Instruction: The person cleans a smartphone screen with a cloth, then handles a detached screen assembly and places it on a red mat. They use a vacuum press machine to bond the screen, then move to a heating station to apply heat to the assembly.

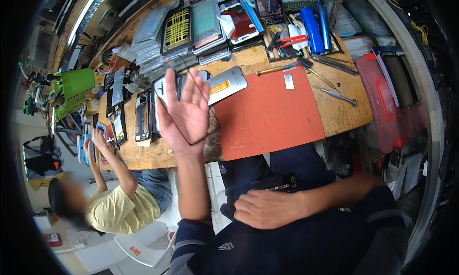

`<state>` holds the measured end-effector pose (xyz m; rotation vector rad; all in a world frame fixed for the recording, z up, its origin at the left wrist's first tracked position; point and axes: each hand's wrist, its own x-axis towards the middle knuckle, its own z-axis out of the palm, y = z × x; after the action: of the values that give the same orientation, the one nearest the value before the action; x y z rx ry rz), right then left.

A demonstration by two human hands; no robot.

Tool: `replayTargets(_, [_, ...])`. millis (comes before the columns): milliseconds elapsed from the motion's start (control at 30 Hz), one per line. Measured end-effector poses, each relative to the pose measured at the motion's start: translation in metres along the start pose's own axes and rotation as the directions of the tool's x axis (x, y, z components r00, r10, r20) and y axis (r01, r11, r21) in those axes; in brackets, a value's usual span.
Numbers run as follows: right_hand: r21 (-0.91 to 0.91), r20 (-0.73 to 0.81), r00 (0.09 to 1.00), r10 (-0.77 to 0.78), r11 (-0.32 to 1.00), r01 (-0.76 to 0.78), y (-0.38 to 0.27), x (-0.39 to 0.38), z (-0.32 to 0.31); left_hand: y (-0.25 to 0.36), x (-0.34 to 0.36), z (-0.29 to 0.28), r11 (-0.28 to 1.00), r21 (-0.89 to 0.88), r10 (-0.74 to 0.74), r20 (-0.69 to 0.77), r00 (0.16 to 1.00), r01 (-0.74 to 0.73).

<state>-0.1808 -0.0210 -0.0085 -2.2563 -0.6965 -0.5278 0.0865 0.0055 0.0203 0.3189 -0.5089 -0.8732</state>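
Note:
My left hand [186, 115] is raised above the bench edge, palm showing and fingers apart, with a ring on one finger and nothing in it. Behind its fingers lie device panels, among them a silver panel [234, 81] with an orange flex cable [221, 87] on it. My right hand [265, 210] rests low against my dark clothing, its fingers curled; whatever they may hold is hidden. Just beyond it, a dark, flat device part [275, 184] lies on my lap. A red-orange mat [270, 117] covers the bench in front of me.
Screwdrivers [337, 95] and tweezers [334, 64] lie right of the mat. Stacked tablet panels [205, 24] fill the back. An opened phone [142, 116] lies left. A red plastic case [382, 103] stands right. Another person in a yellow shirt [126, 205] works at the left.

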Motion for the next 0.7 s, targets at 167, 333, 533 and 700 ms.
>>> replayTargets(167, [0.550, 0.113, 0.969, 0.218, 0.799, -0.244, 0.005, 0.000, -0.012, 0.058, 0.042, 0.008, 0.992, 0.055, 0.104, 0.110, 0.988, -0.111])
replayTargets(333, [0.496, -0.015, 0.750, 0.661, 0.657, -0.568, 0.089, -0.016, -0.070, 0.072, 0.038, 0.023, 0.985, 0.090, 0.131, 0.187, 0.974, -0.150])
replayTargets(533, [0.704, -0.374, 0.288, 0.882, 0.472, -0.531, 0.176, -0.018, -0.153, 0.042, 0.020, 0.026, 0.987, 0.036, 0.149, 0.138, 0.979, -0.156])
replayTargets(700, [0.658, -0.661, 0.062, 0.748, 0.617, -0.432, 0.200, -0.025, -0.172, 0.018, 0.010, 0.020, 0.993, 0.008, 0.115, 0.133, 0.984, -0.117])
